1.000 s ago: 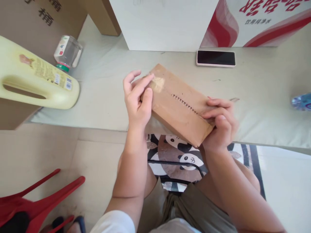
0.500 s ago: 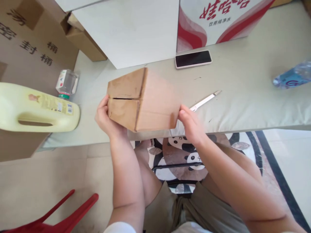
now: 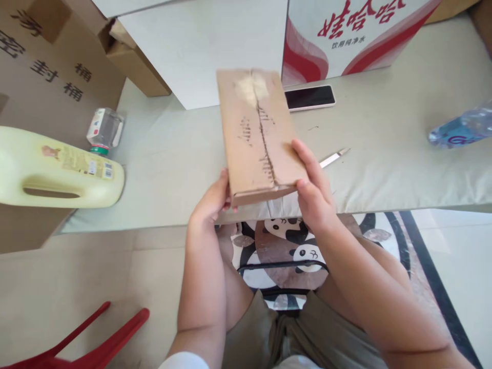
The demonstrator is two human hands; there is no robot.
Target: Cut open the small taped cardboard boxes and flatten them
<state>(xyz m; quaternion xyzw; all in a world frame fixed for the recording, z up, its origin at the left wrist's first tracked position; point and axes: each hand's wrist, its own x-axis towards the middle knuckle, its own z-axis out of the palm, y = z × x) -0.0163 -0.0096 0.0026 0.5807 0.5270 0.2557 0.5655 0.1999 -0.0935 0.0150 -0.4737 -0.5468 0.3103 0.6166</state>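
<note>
I hold a long brown cardboard box (image 3: 255, 130) upright over the near edge of the grey-white table (image 3: 172, 154). Its top face shows a slit seam with rough cut marks and a pale scuffed patch at the far end. My left hand (image 3: 213, 200) grips the box's lower left corner, fingers tucked under it. My right hand (image 3: 313, 189) clasps the lower right corner, thumb on the near edge. A thin metal blade or knife (image 3: 333, 158) lies on the table just right of my right hand.
A phone (image 3: 310, 97) lies behind the box. A yellow jug (image 3: 57, 169) and a small clear bottle (image 3: 103, 129) lie at the left, a water bottle (image 3: 459, 129) at the right. Cartons stand at the back, among them a red-and-white one (image 3: 346, 36). A red chair (image 3: 96, 338) is lower left.
The box has been turned in both hands: first its seam side faced up, then an end showed, now the seam face is up again and points away from me. Both hands shifted to its near corners.
</note>
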